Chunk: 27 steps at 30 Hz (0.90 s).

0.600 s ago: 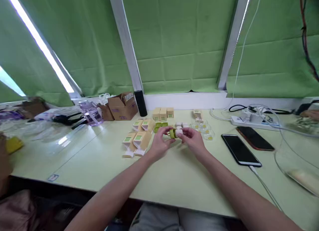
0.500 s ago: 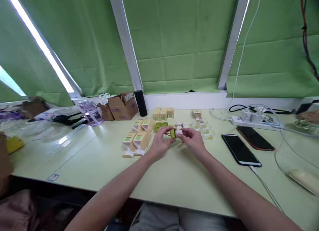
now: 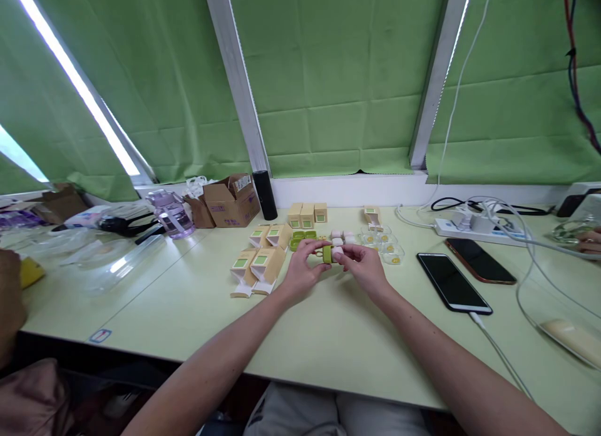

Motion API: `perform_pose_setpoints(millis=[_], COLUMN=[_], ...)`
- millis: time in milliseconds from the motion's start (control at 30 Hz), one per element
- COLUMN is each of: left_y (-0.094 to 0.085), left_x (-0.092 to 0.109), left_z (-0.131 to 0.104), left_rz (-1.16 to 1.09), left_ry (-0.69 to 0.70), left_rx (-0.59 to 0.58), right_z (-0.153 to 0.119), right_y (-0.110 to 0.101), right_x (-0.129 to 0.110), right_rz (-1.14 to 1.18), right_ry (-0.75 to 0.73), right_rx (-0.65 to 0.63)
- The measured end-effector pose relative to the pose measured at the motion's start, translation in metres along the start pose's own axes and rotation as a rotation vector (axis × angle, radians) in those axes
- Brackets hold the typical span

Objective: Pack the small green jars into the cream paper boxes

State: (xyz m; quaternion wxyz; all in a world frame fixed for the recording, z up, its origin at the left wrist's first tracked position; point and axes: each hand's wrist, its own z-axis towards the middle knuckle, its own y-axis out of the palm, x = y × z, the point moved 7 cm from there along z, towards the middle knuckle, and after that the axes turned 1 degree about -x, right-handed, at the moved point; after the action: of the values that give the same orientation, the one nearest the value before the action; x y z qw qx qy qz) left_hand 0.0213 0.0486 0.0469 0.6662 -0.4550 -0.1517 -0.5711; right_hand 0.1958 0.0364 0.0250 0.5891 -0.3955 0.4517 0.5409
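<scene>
My left hand (image 3: 303, 272) pinches a small green case part (image 3: 327, 254) with a loop on its left side. My right hand (image 3: 365, 272) grips a small whitish block (image 3: 337, 252), which sits against the green part. More green parts (image 3: 303, 236) lie just behind my left hand. Several whitish blocks (image 3: 348, 235) stand behind my right hand. Right of them is a clear moulded plastic tray (image 3: 392, 251) with yellow spots. Several opened tan boxes (image 3: 267, 264) with green labels stand left of my hands.
Tan boxes (image 3: 307, 215) and a black cylinder (image 3: 265, 196) stand at the back. A cardboard box (image 3: 231, 202) and purple bottle (image 3: 172, 214) are left. Two phones (image 3: 454, 282), cables and a power strip (image 3: 483, 230) lie right. Parts of other people show at both edges.
The green part and whitish block have tilted slightly and now line up level between my hands. At the far right, another person's hand has shifted rightward.
</scene>
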Motion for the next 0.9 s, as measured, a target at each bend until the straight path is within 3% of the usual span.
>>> perform_pose_setpoints(millis=[900], left_y=[0.0013], left_x=[0.0046], left_z=[-0.0013], left_rz=[0.05], left_ry=[0.019], left_rx=[-0.003], right_z=[-0.0038], right_y=[0.0013], right_x=[0.0057], right_rz=[-0.081], right_ry=[0.01], right_rx=[0.001])
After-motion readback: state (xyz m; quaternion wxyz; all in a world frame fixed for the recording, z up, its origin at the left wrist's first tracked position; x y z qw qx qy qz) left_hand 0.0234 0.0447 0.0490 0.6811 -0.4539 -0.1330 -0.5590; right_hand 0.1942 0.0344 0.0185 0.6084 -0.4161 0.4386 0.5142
